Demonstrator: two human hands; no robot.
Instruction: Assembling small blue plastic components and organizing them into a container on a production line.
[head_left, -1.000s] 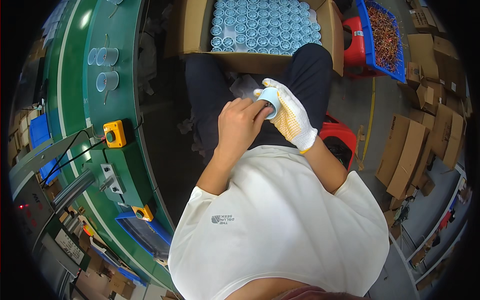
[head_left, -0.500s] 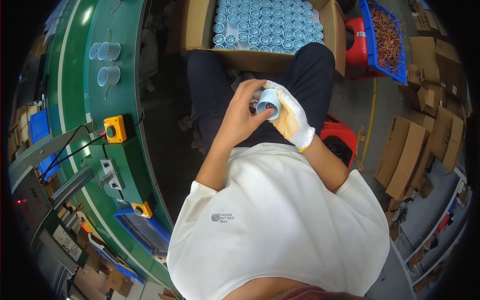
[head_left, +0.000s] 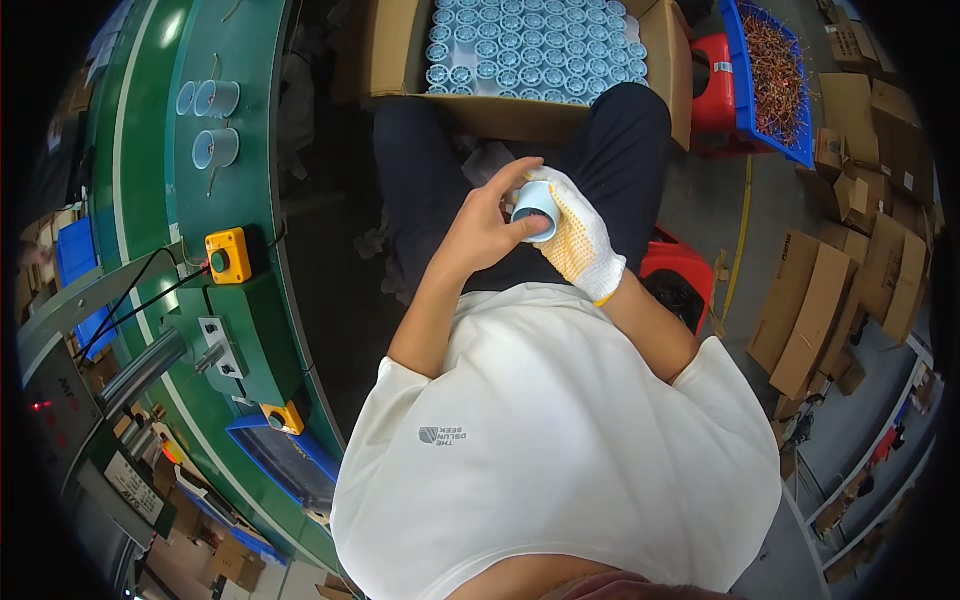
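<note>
- Now, leftmost, three blue cups (head_left: 228, 147) sit on the counter (head_left: 235, 208).
- Your left hand (head_left: 478, 230) sets its thumb (head_left: 520, 231) at the mouth of the held cup (head_left: 538, 200); can't tell whether those fingers pinch.
- Your gloved right hand (head_left: 580, 235) wraps it; this mouth-work likely calls for steadiness.

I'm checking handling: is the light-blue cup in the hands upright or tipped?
Tipped: the light-blue cup has its open mouth turned toward the white shirt, its outer wall showing beyond the rim.

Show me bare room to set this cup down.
The green bench is bare between its lowest wired cup and the upper yellow button box; the held cup should fit. Crowded: the carton, nearly filled with blue parts.
</note>
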